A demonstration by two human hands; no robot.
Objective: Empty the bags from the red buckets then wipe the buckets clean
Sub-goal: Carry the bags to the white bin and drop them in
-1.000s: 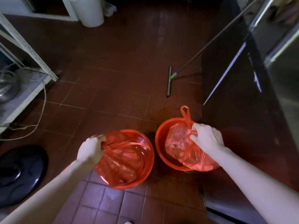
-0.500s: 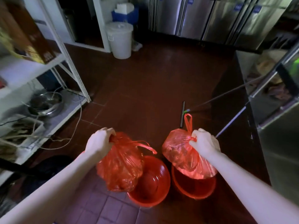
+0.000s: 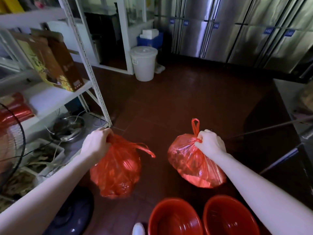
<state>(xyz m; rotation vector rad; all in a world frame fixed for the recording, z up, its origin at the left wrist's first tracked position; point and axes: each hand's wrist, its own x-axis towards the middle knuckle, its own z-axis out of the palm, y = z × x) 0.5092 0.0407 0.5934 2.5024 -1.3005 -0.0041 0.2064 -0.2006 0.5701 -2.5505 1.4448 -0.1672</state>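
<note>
Left hand point(image 3: 96, 143): clenched round the gathered neck of the left bag point(image 3: 116, 170).
Right hand point(image 3: 210, 144): fist gripping the knotted top of the right bag point(image 3: 191, 163); a handle loop sticks up beyond the knuckles.
Left bag: red, full, hanging in the air, apart from both buckets, with a loose strip trailing right.
Right bag: red, full, hanging beyond the right bucket point(image 3: 227, 214), not touching it.
Buckets: right bucket and left bucket point(image 3: 176, 216) are red and stand side by side on the floor point(image 3: 186, 99) at the near edge, their inner walls showing.
Far: white lidded pail point(image 3: 144, 63) near steel fridge doors point(image 3: 237, 31).
Left: shelf rack point(image 3: 55, 97) carrying a cardboard box point(image 3: 55, 61).
</note>
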